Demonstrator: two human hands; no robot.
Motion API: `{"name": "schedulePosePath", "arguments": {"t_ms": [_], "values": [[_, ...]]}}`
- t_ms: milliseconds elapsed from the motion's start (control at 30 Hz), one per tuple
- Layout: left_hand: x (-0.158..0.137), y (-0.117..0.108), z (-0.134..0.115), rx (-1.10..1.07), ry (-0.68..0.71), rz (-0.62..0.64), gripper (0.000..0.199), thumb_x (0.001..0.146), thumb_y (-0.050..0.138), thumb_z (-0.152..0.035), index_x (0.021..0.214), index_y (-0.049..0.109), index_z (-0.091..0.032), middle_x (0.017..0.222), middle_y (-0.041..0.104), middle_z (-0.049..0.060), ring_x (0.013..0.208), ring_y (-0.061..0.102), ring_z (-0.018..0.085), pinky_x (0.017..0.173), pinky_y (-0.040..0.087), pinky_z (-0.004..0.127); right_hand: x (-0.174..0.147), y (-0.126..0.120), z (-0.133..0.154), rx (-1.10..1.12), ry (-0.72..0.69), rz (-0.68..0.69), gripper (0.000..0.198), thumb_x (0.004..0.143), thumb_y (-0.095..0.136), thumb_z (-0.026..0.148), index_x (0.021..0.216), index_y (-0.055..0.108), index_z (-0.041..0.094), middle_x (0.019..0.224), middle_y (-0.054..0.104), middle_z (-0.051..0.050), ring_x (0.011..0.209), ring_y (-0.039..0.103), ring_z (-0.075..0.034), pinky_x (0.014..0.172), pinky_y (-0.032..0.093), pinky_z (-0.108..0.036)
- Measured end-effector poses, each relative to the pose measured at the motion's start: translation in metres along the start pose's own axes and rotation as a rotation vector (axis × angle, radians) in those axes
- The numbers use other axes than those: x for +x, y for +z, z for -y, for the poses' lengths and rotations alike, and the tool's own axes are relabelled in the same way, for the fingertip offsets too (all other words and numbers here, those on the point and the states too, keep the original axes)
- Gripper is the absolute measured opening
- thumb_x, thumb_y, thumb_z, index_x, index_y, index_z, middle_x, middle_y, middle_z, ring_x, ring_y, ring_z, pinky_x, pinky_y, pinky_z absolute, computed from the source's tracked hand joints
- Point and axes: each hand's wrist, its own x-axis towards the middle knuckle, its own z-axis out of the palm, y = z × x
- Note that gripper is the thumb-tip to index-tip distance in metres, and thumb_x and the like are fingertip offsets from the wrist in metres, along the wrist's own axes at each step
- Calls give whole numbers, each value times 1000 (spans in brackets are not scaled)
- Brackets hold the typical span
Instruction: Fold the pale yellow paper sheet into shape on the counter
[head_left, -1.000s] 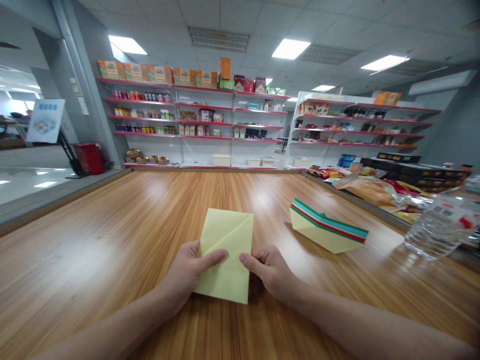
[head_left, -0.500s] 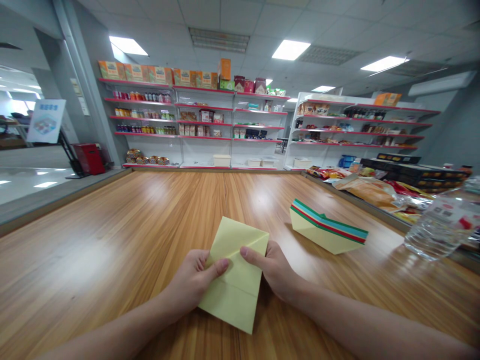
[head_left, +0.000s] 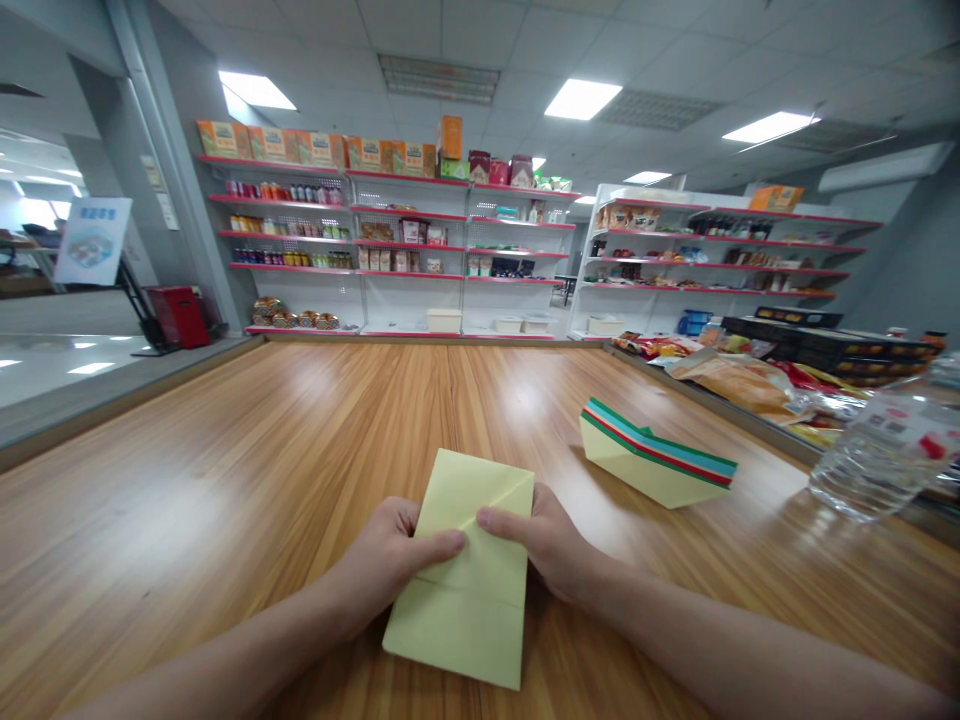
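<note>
A folded sheet of pale yellow paper [head_left: 466,630], with creases across it, is held between my two hands above the wooden table. My left hand [head_left: 394,550] grips its left edge, the thumb lying on top and the other fingers behind. On the right edge, my right hand [head_left: 551,540] pinches the paper in the same way, its thumb tip close to the left thumb. Beyond my right hand stands a folded paper boat [head_left: 652,465], pale yellow with a green, blue, white and red striped rim.
A clear plastic bottle [head_left: 862,465] stands on the right of the wooden table [head_left: 247,500]. Snack packets [head_left: 750,385] and dark boxes [head_left: 832,345] lie past the table's right edge. Stocked shelves [head_left: 409,215] line the back wall.
The folded paper has turned slightly clockwise and come a little nearer to me, its far edge lower in view. My thumbs have shifted slightly on it. The paper boat has not moved.
</note>
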Motion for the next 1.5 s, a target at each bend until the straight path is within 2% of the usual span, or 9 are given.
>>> {"name": "schedulePosePath", "arguments": {"t_ms": [100, 200, 367, 600, 800, 967, 1067, 1400, 1500], "values": [[-1, 2, -3, -3, 10, 90, 29, 71, 68, -34, 87, 71, -10, 76, 71, 11, 67, 64, 19, 60, 47, 26, -2, 3, 3, -16, 42, 47, 32, 67, 69, 25, 97, 66, 12, 85, 68, -8, 70, 63, -18, 66, 49, -30], [-3, 5, -4, 7, 34, 129, 27, 72, 67, -30, 92, 71, -12, 76, 70, 9, 65, 63, 16, 59, 46, 24, -5, 9, 7, -134, 44, 0, 27, 67, 68, 23, 92, 68, 12, 78, 68, -7, 66, 62, -17, 61, 49, -28], [-5, 12, -3, 36, 64, 60, 25, 73, 65, -31, 88, 71, -11, 73, 70, 8, 63, 62, 17, 57, 46, 24, -9, 12, 8, -335, -6, -64, 17, 72, 63, 22, 85, 69, 13, 79, 69, -6, 69, 62, -18, 60, 49, -27], [-1, 9, 1, 82, 59, -46, 28, 70, 67, -35, 75, 69, -8, 69, 68, 9, 60, 61, 19, 55, 44, 26, -2, 5, 4, -97, 81, -46, 27, 67, 68, 21, 93, 67, 13, 85, 69, -9, 75, 64, -22, 68, 50, -33], [5, 5, 3, 82, 95, -116, 35, 77, 59, -44, 81, 65, -10, 74, 67, 8, 65, 60, 18, 56, 42, 25, 3, 3, 5, 144, 74, -179, 30, 68, 67, 19, 97, 64, 12, 91, 69, -11, 78, 64, -24, 73, 49, -38], [6, 3, 5, 171, 171, -122, 35, 77, 60, -43, 78, 64, -9, 70, 65, 6, 63, 58, 17, 55, 41, 24, 4, 0, 7, 266, 104, -87, 34, 67, 68, 16, 100, 63, 11, 89, 69, -11, 79, 64, -24, 75, 48, -38], [4, 3, 3, 72, 161, -33, 34, 76, 61, -42, 80, 65, -8, 70, 67, 8, 64, 60, 18, 58, 43, 26, 3, 0, 7, 318, 132, -2, 36, 65, 69, 15, 100, 63, 11, 87, 69, -10, 80, 64, -23, 77, 47, -37], [-1, 3, -2, -86, 59, 63, 31, 72, 69, -28, 96, 67, -8, 81, 71, 11, 74, 65, 21, 67, 49, 30, -1, 7, 2, 92, 88, 82, 34, 67, 71, 22, 97, 65, 9, 86, 68, -11, 71, 64, -20, 70, 48, -34], [-4, 5, -5, -109, 55, 98, 31, 71, 69, -27, 96, 68, -8, 80, 71, 11, 72, 65, 21, 65, 49, 29, -2, 9, 2, 44, 95, 34, 35, 67, 72, 28, 95, 65, 9, 84, 68, -10, 70, 63, -19, 67, 48, -33]]}}
